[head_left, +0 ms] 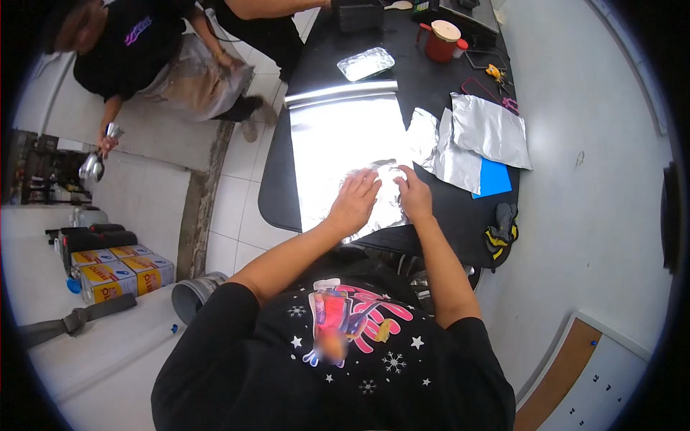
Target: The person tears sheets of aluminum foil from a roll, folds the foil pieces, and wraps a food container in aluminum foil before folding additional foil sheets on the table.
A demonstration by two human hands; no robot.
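A long sheet of aluminium foil (345, 136) lies unrolled on the black table (277, 190), with its roll (341, 92) across the far end. Near the front edge, crumpled foil (374, 208) lies under and between my hands. My left hand (356, 197) rests flat on it with the fingers extended. At its right side my right hand (415, 192) touches the foil's edge, thumb and fingers apart. Whether anything is wrapped inside the foil cannot be seen.
Foil pieces (489, 129) and a blue item (494, 179) lie right. Farther back are a foil-covered tray (366, 64) and red mug (440, 44). Gloves (503, 230) lie at the right edge. Left, a person (144, 50) holds metal utensils (92, 167); another person stands behind the table.
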